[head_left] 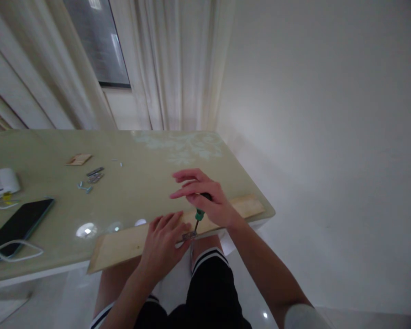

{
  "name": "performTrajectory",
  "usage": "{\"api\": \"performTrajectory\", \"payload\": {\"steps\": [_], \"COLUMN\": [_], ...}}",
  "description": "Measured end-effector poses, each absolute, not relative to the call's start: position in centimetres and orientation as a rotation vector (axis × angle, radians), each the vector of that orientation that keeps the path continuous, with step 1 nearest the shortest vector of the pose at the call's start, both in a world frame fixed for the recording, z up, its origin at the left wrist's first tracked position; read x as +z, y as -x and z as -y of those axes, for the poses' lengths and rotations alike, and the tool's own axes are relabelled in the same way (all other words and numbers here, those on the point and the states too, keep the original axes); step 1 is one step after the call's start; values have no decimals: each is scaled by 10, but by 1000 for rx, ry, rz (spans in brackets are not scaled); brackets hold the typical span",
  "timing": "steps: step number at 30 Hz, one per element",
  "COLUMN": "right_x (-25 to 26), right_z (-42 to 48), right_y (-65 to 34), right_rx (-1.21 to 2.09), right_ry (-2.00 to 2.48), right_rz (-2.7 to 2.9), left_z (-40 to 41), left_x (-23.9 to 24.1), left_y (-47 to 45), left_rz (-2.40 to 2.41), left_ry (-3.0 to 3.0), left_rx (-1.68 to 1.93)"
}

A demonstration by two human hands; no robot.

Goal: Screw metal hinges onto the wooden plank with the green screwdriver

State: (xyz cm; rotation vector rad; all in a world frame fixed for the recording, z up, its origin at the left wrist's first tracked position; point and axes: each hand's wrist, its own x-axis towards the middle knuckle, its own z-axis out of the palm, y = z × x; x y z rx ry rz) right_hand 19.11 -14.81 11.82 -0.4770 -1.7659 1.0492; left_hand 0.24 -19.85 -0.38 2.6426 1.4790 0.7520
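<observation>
The person's right hand [207, 201] is clamping a green-and-black-handled screwdriver [199, 214] upright on a small metal fitting [189, 236], while the left hand [162, 244] is pressing flat, fingers together, on a long pale wooden plank [123, 246] lying along the near edge of the glossy green table [140, 183].

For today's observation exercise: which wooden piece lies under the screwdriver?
The long plank at the near edge of the table; the small wooden piece lies farther back, untouched.
</observation>
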Motion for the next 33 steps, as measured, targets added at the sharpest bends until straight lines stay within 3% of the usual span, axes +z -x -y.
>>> {"api": "performTrajectory", "payload": {"steps": [3,6,10,14,18,21,27,33], "right_x": [118,112,103,91,87,93,105,109], "right_z": [123,111,129,173,203,197,142,118], "right_y": [-194,-183,-161,-145,-141,-151,-192,-197], "right_rx": [1722,1926,1545,811,656,939,1900,2071], "right_ry": [289,288,595,1011,1009,855,322,147], "right_rz": [1769,1755,1481,1215,1234,1306,1532,1665], "left_z": [199,200,199,199,199,199,199,200], "left_x": [-1,1,-3,-10,-9,-6,-1,-1], "left_y": [-3,-4,-3,-2,-2,-2,-4,-5], "left_rz": [-1478,-1479,-1497,-1487,-1474,-1470,-1481,-1469], "left_ry": [-2644,-2640,-2648,-2633,-2602,-2600,-2585,-2578], "left_rx": [765,752,725,739,755,761,755,771]}}
